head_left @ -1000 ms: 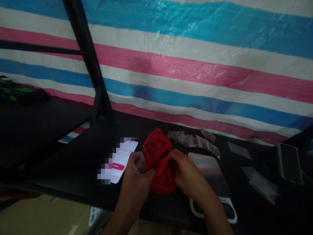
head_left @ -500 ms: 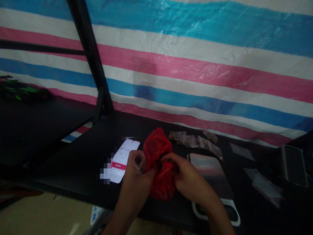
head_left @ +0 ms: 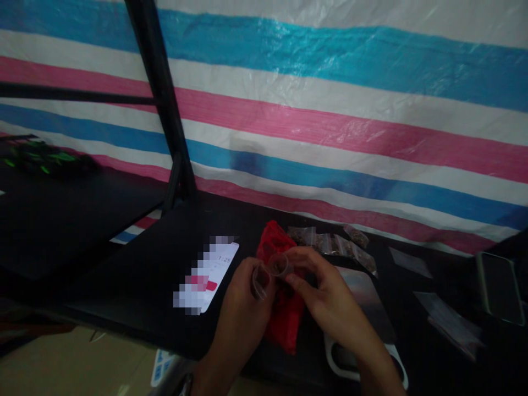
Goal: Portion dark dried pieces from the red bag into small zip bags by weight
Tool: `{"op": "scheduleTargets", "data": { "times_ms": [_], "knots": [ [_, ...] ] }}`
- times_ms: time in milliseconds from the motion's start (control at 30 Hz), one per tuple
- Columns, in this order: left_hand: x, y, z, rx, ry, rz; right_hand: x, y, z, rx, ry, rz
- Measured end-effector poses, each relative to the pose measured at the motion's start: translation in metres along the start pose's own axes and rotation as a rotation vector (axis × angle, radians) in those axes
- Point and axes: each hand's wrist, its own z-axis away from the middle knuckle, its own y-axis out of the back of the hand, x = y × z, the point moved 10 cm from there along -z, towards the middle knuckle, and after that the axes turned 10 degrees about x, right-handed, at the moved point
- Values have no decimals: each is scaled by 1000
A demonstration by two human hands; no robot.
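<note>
My left hand (head_left: 247, 300) is closed around a clear plastic bag (head_left: 259, 281), whose open mouth shows at the thumb. Between the thumb and fingers of my right hand (head_left: 315, 278) is a small clear plastic cup (head_left: 279, 266), tilted close to that mouth. Whether cup and bag touch, I cannot tell. What the cup contains is too dark to make out. Under and behind both hands lies a crumpled red plastic bag (head_left: 284, 330). A silver and white kitchen scale (head_left: 367, 300) sits partly under my right forearm.
Several small bags of brown dried matter (head_left: 328, 243) lie in a row near the striped sheet (head_left: 330, 126). Flat clear bags (head_left: 449, 319) and a dark phone (head_left: 501, 289) are at right. A lit phone (head_left: 220, 275) lies left, near a black metal post (head_left: 163, 93).
My right hand has come out of the red bag with the clear cup and moved it up beside the bag in my left hand. The red bag has sagged flatter.
</note>
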Motion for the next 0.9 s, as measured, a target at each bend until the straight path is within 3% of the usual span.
{"op": "scheduleTargets", "data": {
  "times_ms": [267, 433, 533, 667, 800, 900],
  "knots": [
    [-5, -6, -1, -5, -63, -14, -39, -19, 16, -102, 264, 313],
    [1, -19, -1, -89, -38, 147, -46, -19, 19, -54, 377, 440],
    [0, -19, -2, -88, -21, 185, -52, -5, 15, 66, 413, 428],
    [-1, -6, -7, -5, -63, 102, -42, 18, 6, 206, 332, 468],
    [3, 12, -12, 101, -152, 49, -1, 8, 1, 44, 115, 573],
    [11, 29, -14, 207, -236, 10, 7, -2, 1, -5, 106, 566]
  ]
}}
